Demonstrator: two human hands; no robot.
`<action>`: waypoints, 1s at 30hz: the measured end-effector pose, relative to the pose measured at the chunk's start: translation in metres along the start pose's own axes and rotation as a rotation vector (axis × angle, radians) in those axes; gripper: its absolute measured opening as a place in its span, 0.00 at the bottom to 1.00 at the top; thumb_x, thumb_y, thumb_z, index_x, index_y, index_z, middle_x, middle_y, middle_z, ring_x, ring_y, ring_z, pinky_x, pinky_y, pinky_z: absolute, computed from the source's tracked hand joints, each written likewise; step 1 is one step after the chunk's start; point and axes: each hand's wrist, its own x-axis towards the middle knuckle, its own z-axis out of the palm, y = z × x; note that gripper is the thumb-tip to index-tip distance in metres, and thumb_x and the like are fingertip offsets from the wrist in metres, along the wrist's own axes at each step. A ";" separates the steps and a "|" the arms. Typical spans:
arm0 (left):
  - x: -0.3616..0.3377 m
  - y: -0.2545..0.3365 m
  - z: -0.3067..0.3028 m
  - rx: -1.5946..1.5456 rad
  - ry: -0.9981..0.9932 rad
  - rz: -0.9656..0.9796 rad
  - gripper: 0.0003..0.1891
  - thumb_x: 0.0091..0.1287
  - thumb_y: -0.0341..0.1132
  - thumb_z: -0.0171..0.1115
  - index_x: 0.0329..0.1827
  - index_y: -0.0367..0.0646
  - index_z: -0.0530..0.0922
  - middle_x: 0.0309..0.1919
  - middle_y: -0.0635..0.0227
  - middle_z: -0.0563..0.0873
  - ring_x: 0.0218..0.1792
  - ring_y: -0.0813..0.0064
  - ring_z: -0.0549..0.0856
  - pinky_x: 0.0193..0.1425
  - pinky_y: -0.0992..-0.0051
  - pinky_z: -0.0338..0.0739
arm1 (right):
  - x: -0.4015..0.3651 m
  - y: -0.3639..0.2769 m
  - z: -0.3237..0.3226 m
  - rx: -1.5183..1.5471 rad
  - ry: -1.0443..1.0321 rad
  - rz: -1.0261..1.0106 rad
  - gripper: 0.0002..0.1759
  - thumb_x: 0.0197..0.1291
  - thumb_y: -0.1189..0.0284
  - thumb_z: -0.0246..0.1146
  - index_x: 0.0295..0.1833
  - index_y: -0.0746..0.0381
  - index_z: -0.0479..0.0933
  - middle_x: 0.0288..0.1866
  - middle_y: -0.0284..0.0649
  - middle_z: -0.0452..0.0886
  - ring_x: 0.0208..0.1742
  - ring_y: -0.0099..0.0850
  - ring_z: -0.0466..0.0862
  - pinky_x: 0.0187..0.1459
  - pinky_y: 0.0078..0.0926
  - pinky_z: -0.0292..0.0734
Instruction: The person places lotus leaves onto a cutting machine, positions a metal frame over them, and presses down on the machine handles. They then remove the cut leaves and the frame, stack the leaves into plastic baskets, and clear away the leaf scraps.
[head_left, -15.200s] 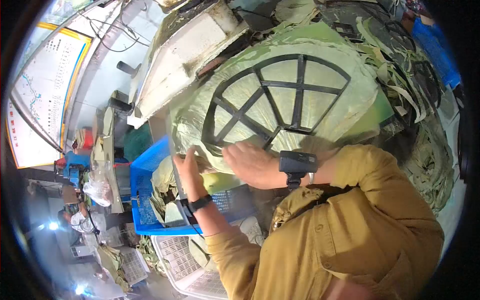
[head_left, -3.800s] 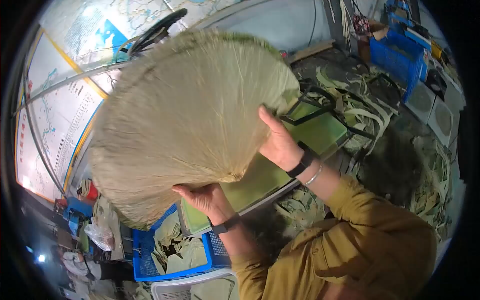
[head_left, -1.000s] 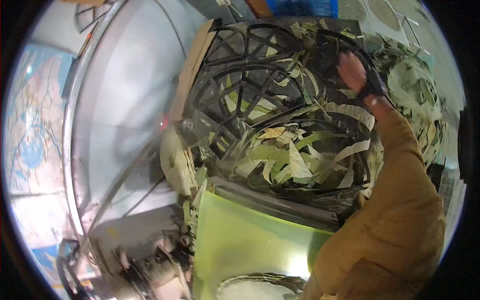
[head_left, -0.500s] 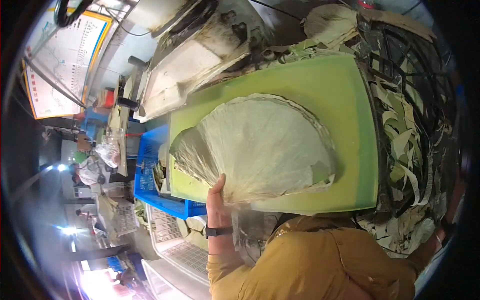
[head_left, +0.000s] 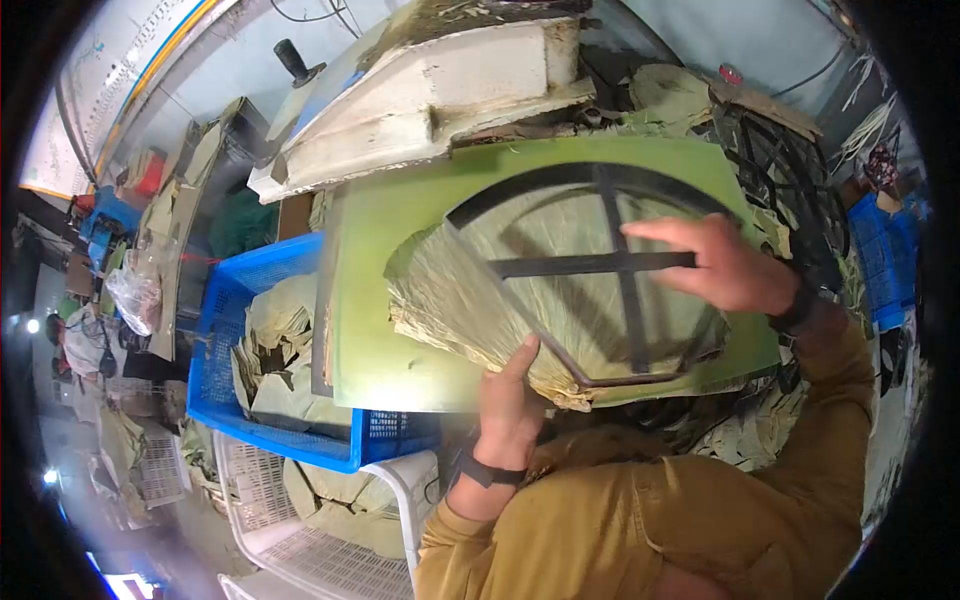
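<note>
A stack of fan-shaped dried leaves (head_left: 450,290) lies on the green board (head_left: 370,370). My left hand (head_left: 510,405) grips the narrow, gathered end of the stack at the board's near edge, thumb on top. Over the leaves is a dark metal cutting frame (head_left: 560,265), with a curved upper rim and crossed bars. My right hand (head_left: 715,262) is at the right end of its crossbar, fingers reaching left over the frame. The leaves stick out past the frame on the left.
A blue crate (head_left: 280,440) with leaf pieces stands left of the board, above a white basket (head_left: 400,500) with more leaves. A white machine part (head_left: 480,85) stands behind the board. Scraps and black bars (head_left: 790,190) lie at right.
My right hand has come in from the far right with the dark frame, now over the leaves. The leaf stack has turned and shifted, still in my left hand. The view has swung.
</note>
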 end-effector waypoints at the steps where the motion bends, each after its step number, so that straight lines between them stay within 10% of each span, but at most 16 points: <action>1: 0.003 0.002 -0.007 -0.004 0.008 0.010 0.21 0.66 0.23 0.57 0.62 0.37 0.67 0.54 0.58 0.77 0.53 0.60 0.80 0.57 0.55 0.77 | 0.013 0.006 0.015 -0.019 0.035 -0.105 0.30 0.55 0.76 0.64 0.65 0.60 0.70 0.50 0.54 0.79 0.30 0.43 0.81 0.33 0.33 0.72; 13: 0.005 0.008 -0.001 -0.044 0.055 -0.019 0.18 0.63 0.22 0.62 0.56 0.36 0.71 0.49 0.63 0.80 0.49 0.65 0.81 0.56 0.63 0.77 | 0.052 0.018 0.042 -0.004 -0.109 0.005 0.29 0.55 0.75 0.64 0.65 0.60 0.70 0.51 0.53 0.80 0.35 0.49 0.82 0.37 0.36 0.75; 17: 0.008 0.005 -0.020 0.037 -0.018 -0.048 0.20 0.62 0.23 0.62 0.57 0.35 0.70 0.50 0.64 0.79 0.53 0.68 0.78 0.56 0.66 0.75 | 0.053 0.037 0.057 0.025 -0.119 -0.100 0.30 0.60 0.74 0.62 0.69 0.62 0.66 0.60 0.55 0.75 0.58 0.46 0.79 0.58 0.36 0.73; 25: -0.044 0.009 -0.035 0.399 -0.016 0.013 0.14 0.64 0.23 0.61 0.53 0.33 0.73 0.44 0.65 0.82 0.47 0.77 0.80 0.55 0.77 0.73 | 0.041 0.038 0.073 -0.091 -0.124 0.014 0.33 0.59 0.75 0.61 0.71 0.57 0.63 0.57 0.54 0.76 0.46 0.53 0.80 0.48 0.40 0.77; 29: -0.057 0.018 -0.032 0.894 0.034 0.230 0.18 0.59 0.24 0.69 0.52 0.32 0.76 0.43 0.60 0.84 0.47 0.73 0.81 0.49 0.73 0.76 | 0.035 0.045 0.085 -0.162 -0.076 -0.015 0.35 0.58 0.74 0.62 0.72 0.55 0.62 0.54 0.53 0.78 0.40 0.54 0.79 0.40 0.42 0.76; 30: -0.054 0.021 -0.033 1.175 -0.122 0.647 0.23 0.55 0.24 0.72 0.55 0.33 0.75 0.44 0.58 0.83 0.47 0.68 0.81 0.49 0.70 0.77 | 0.033 0.043 0.087 -0.194 -0.059 -0.014 0.35 0.58 0.73 0.63 0.72 0.54 0.61 0.53 0.52 0.79 0.40 0.53 0.79 0.39 0.42 0.76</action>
